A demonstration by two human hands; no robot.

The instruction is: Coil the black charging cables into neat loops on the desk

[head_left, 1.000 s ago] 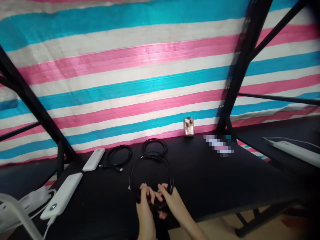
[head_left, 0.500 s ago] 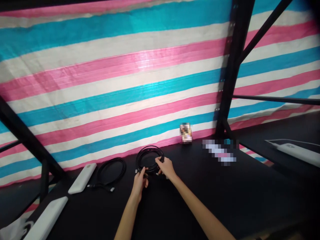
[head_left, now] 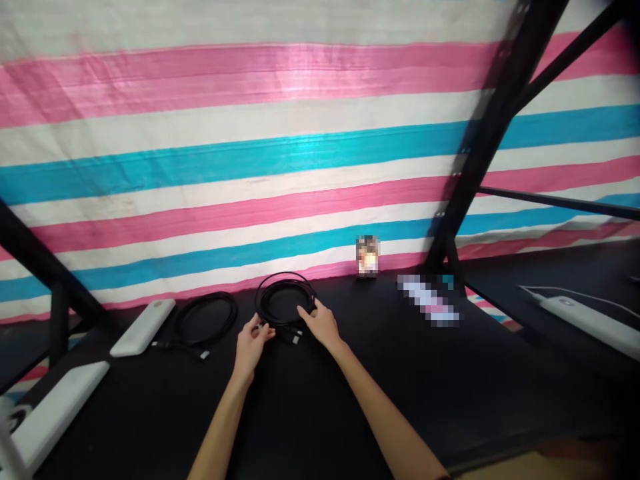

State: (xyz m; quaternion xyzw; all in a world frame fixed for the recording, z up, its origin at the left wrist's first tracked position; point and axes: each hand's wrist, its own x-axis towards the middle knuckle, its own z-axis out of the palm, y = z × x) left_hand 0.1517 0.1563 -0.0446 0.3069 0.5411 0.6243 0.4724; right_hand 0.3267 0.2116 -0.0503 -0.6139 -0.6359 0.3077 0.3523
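Note:
A coiled black cable (head_left: 265,303) lies on the black tabletop, with a thin loop rising loose above the main coil. My left hand (head_left: 250,347) pinches the cable at the coil's lower left, near a small pale connector between the fingers. At the right side of the coil, my right hand (head_left: 323,327) grips the strands between thumb and fingers. Cable plugs (head_left: 296,339) with light metal ends stick out at the bottom of the coil, between my hands. To the left rests a second coiled black cable (head_left: 233,317), its plugs toward me.
Two white elongated devices (head_left: 143,328) lie at the left. A blurred upright item (head_left: 367,258) and a blurred flat item (head_left: 430,301) are farther back on the right. Another white device (head_left: 590,320) with a cord is far right. Black frame posts (head_left: 480,160) stand before a striped sheet (head_left: 250,160).
The view has tilted down and shifted. My left hand has moved to the coil's left side and my right hand has turned flatter on its right side. The plugs now show between them.

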